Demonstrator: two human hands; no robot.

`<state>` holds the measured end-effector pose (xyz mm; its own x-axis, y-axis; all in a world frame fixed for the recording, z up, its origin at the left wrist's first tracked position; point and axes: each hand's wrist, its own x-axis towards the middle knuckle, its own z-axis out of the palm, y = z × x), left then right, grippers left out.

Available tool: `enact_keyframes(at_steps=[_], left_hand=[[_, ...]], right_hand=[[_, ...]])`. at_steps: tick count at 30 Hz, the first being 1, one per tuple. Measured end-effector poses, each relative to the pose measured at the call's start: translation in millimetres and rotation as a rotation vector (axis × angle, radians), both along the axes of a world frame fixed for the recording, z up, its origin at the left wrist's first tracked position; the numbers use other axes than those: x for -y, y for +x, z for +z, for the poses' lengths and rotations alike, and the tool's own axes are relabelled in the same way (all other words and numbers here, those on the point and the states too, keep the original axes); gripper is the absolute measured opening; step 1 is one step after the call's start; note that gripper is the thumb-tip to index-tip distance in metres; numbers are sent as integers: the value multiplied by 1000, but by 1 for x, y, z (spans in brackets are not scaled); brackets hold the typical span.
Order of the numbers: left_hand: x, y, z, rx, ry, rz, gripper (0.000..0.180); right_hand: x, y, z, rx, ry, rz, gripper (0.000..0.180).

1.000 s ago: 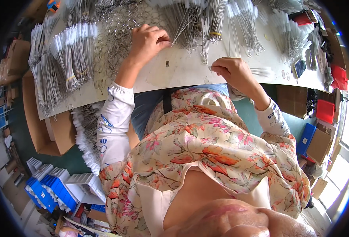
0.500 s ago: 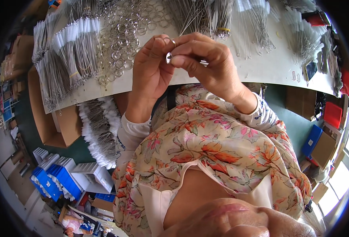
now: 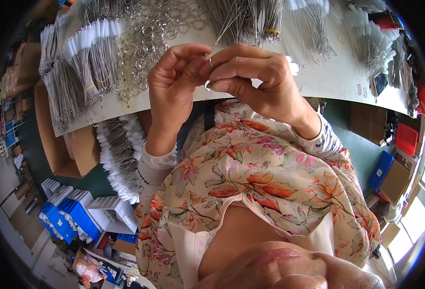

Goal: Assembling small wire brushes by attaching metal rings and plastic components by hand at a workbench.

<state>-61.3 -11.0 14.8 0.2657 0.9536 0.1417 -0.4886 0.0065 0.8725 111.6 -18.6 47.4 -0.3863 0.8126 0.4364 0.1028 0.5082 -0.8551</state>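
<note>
My left hand (image 3: pixel 176 82) is raised over the table's near edge, thumb and fingers pinched on a metal ring (image 3: pixel 209 60). Close against it, my right hand (image 3: pixel 263 79) has its thumb and fingers closed on what looks like a thin wire brush. A small shiny metal loop (image 3: pixel 208 85) pokes out at the thumb tip. White bristles (image 3: pixel 293 66) show past the back of that hand; the shaft between is hidden by the fingers. Whether ring and loop are linked cannot be made out. Many loose metal rings (image 3: pixel 147 53) lie on the table beyond my left hand.
Bundles of wire brushes (image 3: pixel 90 62) cover the left of the white table (image 3: pixel 318 84), and more bundles (image 3: pixel 373 48) lie at the right. An open cardboard box (image 3: pixel 80 154) and a heap of brushes (image 3: pixel 121 159) are below left. Blue bins (image 3: pixel 80 219) stand farther off.
My left hand has shifted slightly left and turned, its fingers more bent. The ring sits more upright between the hands. White bristles have come into sight behind my right hand.
</note>
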Motion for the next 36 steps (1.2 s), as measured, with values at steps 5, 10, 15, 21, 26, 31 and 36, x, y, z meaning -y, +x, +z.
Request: enact_keyframes(at_steps=[5, 10, 15, 21, 26, 31, 36], left_hand=[[6, 1, 6, 175, -294, -103, 16], [6, -7, 14, -365, 416, 146, 16], [3, -18, 27, -352, 374, 59, 21], [0, -28, 23, -327, 321, -14, 24], [2, -24, 26, -427, 376, 66, 26], [7, -13, 29, -437, 486, 264, 29], [2, -13, 32, -488, 463, 299, 30]], right_hand=[[3, -2, 1, -7, 58, -5, 9], [3, -4, -2, 70, 167, -74, 11], [3, -7, 4, 84, 244, -57, 13], [3, -10, 3, 70, 187, -27, 11], [-2, -10, 2, 38, 94, 43, 9], [-3, -8, 12, -327, -542, 81, 15], [-12, -11, 13, -397, -727, 104, 19]])
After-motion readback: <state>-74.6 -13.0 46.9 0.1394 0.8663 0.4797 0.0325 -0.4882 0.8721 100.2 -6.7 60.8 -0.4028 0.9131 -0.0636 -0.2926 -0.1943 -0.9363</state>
